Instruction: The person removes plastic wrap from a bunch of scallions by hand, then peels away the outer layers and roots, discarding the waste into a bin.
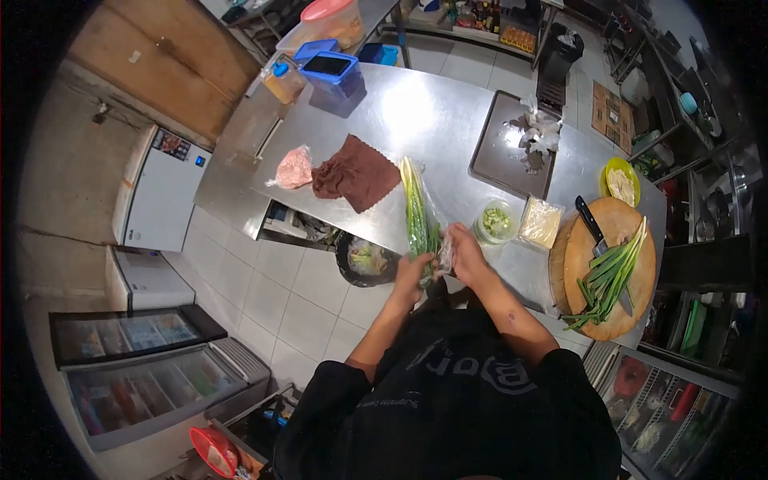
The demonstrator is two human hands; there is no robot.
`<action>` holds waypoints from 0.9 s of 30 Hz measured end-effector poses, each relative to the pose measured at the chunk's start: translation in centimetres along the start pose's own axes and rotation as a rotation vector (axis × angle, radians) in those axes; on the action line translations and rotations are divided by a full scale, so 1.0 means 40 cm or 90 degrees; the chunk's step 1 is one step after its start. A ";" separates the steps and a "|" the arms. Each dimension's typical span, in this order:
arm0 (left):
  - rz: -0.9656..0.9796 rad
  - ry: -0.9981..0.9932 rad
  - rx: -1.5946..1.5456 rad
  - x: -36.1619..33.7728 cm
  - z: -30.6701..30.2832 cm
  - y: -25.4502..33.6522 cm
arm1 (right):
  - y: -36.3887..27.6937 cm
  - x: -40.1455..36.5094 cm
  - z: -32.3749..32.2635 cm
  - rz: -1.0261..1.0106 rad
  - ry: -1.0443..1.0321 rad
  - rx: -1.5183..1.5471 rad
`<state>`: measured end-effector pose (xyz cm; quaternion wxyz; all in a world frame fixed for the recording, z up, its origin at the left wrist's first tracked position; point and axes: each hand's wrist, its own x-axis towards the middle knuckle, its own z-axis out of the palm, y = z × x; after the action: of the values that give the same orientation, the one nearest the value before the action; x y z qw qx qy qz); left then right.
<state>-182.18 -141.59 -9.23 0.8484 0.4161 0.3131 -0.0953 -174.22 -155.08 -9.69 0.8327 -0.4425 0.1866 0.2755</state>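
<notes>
A clear plastic bag of green onions (pixel 416 204) lies over the front edge of the steel table. My left hand (pixel 412 272) is wrapped round the lower, leafy end of the bundle. Close beside it, my right hand (pixel 466 252) pinches the open end of the plastic bag (pixel 446 254). To the right are a tub of chopped green onion (pixel 497 222) and a pack of pale square sheets (pixel 541 222). More green onions (pixel 612 276) lie on the round wooden board (pixel 574 268), across a knife with a black handle (pixel 590 218).
On the steel table (pixel 368 104) are a brown cloth (pixel 356 174), a bag of pink minced food (pixel 294 167), a blue container (pixel 330 74), a dark tray (pixel 500 152) and a yellow-green bowl (pixel 622 181). A black bin (pixel 366 260) stands below the front edge.
</notes>
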 end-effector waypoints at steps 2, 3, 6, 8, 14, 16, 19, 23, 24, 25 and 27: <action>0.012 -0.005 -0.009 -0.002 -0.002 0.004 | -0.020 0.014 -0.019 0.171 -0.099 0.079; 0.008 -0.016 -0.005 0.000 -0.008 0.008 | -0.012 0.031 -0.023 0.176 -0.086 0.068; 0.003 -0.022 -0.005 -0.003 -0.013 0.011 | -0.002 0.039 -0.044 0.263 -0.105 0.069; 0.003 -0.019 -0.009 -0.001 -0.015 0.009 | 0.057 0.114 -0.108 0.268 -0.146 0.057; 0.013 -0.024 0.001 0.001 -0.038 -0.006 | 0.062 0.073 -0.087 0.291 -0.106 -0.046; -0.001 -0.014 0.001 0.007 -0.027 -0.001 | 0.079 0.096 -0.125 0.261 -0.181 -0.066; 0.007 -0.011 0.025 0.018 -0.048 -0.003 | 0.047 0.026 -0.089 0.092 -0.037 -0.158; 0.033 0.029 0.075 0.026 -0.080 -0.007 | 0.007 -0.033 -0.043 -0.088 0.070 -0.183; 0.026 0.028 0.078 0.032 -0.088 -0.009 | -0.005 -0.042 -0.030 -0.120 0.052 -0.108; 0.072 0.061 0.134 0.055 -0.109 -0.044 | -0.013 -0.048 -0.014 -0.144 0.028 -0.036; 0.114 0.106 0.178 0.075 -0.097 -0.054 | 0.002 -0.041 -0.006 -0.069 -0.030 0.061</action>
<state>-182.49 -139.70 -14.23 0.7585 0.5628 0.3273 -0.0275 -175.55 -155.72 -8.96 0.8710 -0.4049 0.1557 0.2307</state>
